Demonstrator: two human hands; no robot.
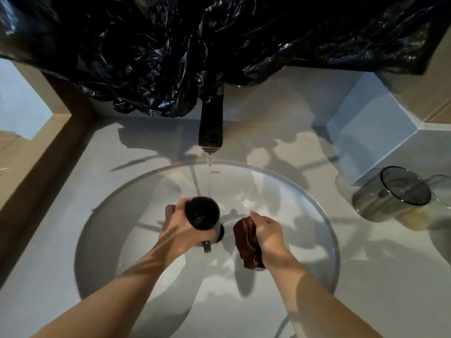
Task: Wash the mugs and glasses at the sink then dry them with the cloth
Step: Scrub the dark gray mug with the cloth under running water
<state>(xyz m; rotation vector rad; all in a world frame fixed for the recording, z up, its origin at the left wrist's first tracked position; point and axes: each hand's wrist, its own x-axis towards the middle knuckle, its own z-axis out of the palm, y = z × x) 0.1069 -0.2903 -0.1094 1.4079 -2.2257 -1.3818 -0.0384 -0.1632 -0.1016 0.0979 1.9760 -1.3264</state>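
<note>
Rinse underway: left hand (181,230) grips dark glossy mug (202,212) under black tap (211,125); right hand (268,231) clutches bunched brown cloth (246,242); smoky grey glass tumbler (380,201) apparently still to wash.

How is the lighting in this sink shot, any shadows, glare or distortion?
Head view: hard light casts sharp arm shadows across the sink; head view: bright glints speckle the black plastic sheet; head view: the dark mug shows little surface detail; head view: wide-angle stretch leans the smoky glass at the edge.
</note>
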